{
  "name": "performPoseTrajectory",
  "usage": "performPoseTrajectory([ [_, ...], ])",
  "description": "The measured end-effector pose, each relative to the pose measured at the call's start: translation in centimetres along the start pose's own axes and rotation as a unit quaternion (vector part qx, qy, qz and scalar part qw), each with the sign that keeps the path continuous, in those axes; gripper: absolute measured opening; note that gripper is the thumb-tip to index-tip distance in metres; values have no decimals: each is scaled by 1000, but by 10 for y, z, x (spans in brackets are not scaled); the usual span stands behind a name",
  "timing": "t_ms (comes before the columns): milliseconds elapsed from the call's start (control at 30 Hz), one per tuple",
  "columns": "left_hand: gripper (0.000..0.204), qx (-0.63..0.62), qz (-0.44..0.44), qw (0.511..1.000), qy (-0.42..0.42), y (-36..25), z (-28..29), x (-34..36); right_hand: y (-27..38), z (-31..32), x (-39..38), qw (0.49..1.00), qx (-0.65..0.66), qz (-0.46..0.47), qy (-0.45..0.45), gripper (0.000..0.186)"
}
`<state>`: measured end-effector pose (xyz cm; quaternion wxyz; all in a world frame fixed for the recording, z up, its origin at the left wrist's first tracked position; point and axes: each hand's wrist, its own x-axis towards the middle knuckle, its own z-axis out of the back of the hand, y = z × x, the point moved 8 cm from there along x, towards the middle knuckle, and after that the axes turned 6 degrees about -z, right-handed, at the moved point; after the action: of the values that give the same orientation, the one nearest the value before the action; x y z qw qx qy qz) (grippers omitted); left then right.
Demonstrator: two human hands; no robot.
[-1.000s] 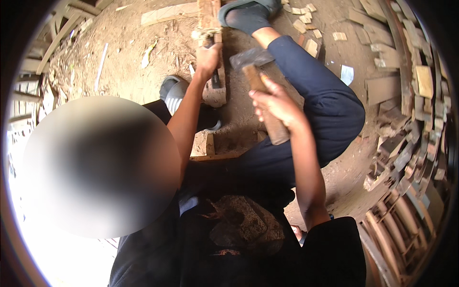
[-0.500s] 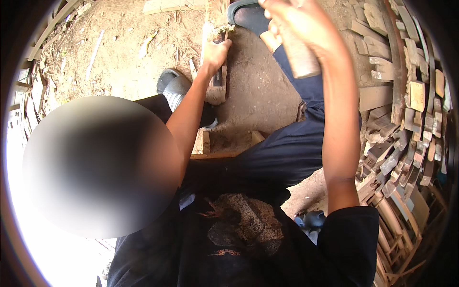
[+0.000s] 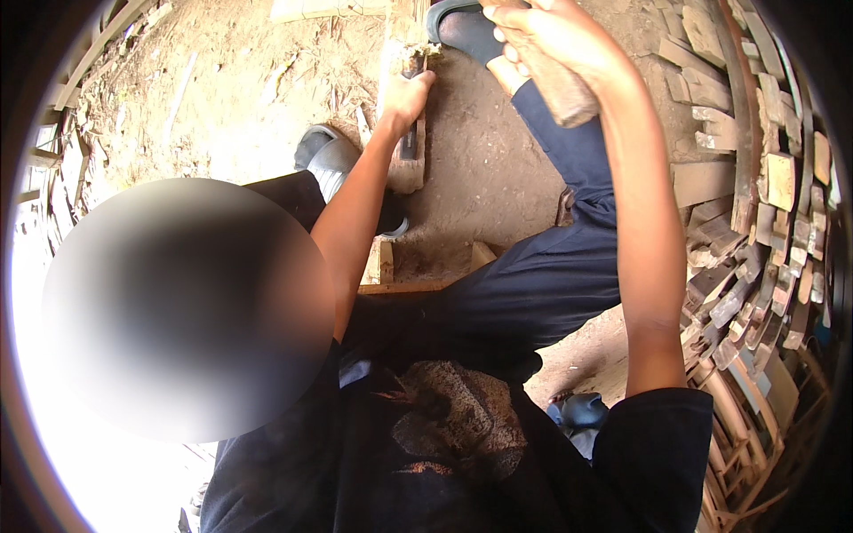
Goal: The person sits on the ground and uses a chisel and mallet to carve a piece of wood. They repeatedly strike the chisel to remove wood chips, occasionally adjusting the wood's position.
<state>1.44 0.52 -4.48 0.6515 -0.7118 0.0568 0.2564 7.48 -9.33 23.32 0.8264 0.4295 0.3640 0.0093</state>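
A long wooden beam (image 3: 407, 173) lies on the ground ahead of me, with pale wood chips (image 3: 425, 51) on its surface. My left hand (image 3: 407, 96) is closed round a dark, narrow tool (image 3: 412, 66) at the beam, which looks like a chisel; its working end is among the chips and hard to make out. Raised to the right, my right hand (image 3: 555, 40) grips a thick wooden club (image 3: 569, 102), its blunt end pointing back toward me. The club is apart from the tool, and its far end is cut off by the upper edge.
Stacked wood offcuts (image 3: 729, 222) fill the right side. My shoes (image 3: 330, 160) rest on the dirt floor (image 3: 480, 169) on both sides of the beam. A board (image 3: 324, 9) lies at the far edge. A blurred oval covers the left.
My right forearm and the club have shifted slightly to the right, and the club shows more sharply. The left hand stays at the same spot on the beam.
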Motion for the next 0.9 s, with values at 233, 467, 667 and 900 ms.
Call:
performPoseTrajectory([
  [233, 15, -44, -48, 996, -53, -5, 7, 3, -35, -5, 9, 974, -149, -72, 156, 65],
  [467, 14, -16, -18, 1000, -18, 8, 4, 8, -5, 5, 32, 996, 61, -38, 49, 61],
  [667, 12, 11, -66, 997, -44, 30, 13, 28, -23, -15, 27, 986, -133, 46, 86, 56],
  [900, 22, 127, -109, 981, -98, 10, 21, 13, -5, -18, -2, 989, -22, -32, 141, 51],
])
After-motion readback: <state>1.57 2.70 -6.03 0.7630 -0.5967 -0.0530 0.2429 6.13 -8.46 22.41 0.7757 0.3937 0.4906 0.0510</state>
